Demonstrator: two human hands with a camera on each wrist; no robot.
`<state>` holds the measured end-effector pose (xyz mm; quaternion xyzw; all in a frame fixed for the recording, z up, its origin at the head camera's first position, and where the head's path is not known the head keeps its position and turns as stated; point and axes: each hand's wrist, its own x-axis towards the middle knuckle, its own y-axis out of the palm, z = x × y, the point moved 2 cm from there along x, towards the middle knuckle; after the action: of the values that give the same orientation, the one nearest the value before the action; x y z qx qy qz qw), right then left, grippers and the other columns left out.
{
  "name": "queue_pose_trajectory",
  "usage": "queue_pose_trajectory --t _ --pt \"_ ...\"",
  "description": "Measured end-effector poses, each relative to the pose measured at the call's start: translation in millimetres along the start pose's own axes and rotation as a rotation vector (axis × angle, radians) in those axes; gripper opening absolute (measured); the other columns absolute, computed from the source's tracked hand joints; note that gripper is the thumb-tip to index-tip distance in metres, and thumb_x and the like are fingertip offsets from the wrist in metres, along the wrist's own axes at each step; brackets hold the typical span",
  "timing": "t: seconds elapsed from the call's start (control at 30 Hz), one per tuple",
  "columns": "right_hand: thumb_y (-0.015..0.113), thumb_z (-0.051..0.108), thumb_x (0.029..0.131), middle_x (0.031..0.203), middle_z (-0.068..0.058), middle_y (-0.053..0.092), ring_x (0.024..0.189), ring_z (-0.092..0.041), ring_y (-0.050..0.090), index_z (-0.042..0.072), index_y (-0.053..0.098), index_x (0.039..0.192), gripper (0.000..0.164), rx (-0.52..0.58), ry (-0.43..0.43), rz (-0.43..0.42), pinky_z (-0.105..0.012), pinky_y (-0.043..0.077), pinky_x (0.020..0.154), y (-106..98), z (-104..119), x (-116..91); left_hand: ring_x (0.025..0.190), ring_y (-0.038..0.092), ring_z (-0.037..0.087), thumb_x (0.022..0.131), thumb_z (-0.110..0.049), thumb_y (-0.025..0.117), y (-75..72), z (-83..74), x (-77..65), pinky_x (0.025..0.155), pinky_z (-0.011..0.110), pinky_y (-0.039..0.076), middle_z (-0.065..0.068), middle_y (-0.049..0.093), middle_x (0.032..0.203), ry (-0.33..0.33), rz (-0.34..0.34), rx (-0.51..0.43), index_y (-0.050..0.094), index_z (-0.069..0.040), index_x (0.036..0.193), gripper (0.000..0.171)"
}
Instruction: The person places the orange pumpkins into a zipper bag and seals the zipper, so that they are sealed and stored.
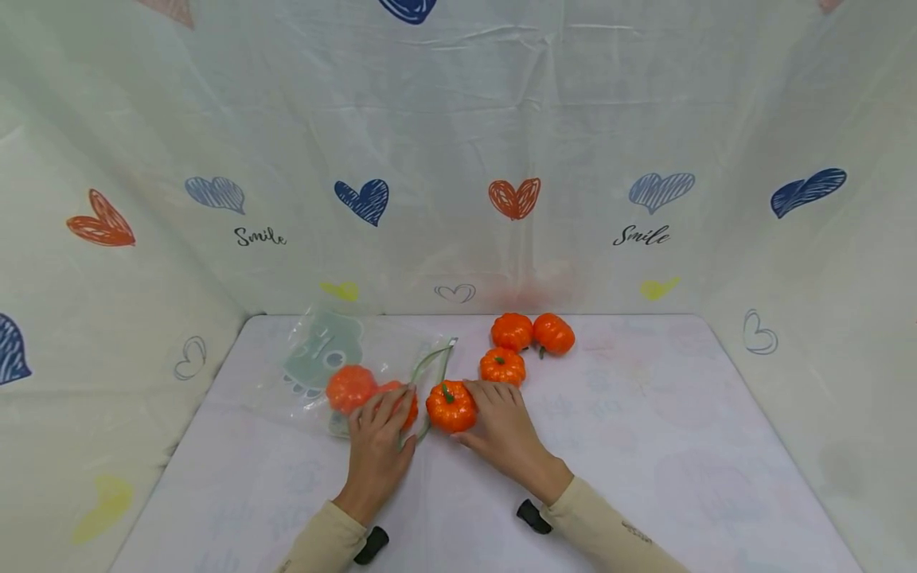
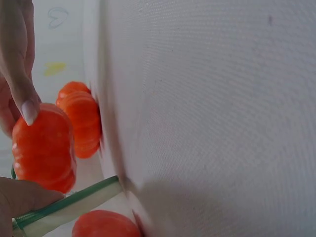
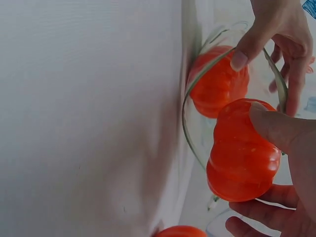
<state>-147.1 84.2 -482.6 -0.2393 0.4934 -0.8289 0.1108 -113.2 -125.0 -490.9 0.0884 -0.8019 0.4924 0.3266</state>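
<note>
Pumpkin held at bag mouth

A small orange pumpkin is gripped between thumb and curled fingers of the right hand, just beside the green-rimmed clear bag. The bag's rim is pinched by the left hand; two pumpkins lie inside. Three more pumpkins sit farther back on the white table, before a heart-print backdrop

Your right: table open | ahead: three pumpkins block the back | left: bag crowds the path.
</note>
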Motion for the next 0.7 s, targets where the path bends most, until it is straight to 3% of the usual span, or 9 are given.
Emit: queue_pose_trajectory --t 0.7 --pt "0.09 0.043 0.083 0.136 -0.013 0.066 0.122 -0.033 0.06 0.002 0.058 0.143 0.079 -0.029 -0.031 0.043 -0.052 0.044 0.109 25.2 16.3 22.5 0.119 0.054 0.036 0.051 0.012 0.098 -0.5 4.0 -0.5 0.091 0.049 0.033 0.012 0.066 0.129 0.045 -0.058 -0.025 0.071 0.001 0.132 0.086"
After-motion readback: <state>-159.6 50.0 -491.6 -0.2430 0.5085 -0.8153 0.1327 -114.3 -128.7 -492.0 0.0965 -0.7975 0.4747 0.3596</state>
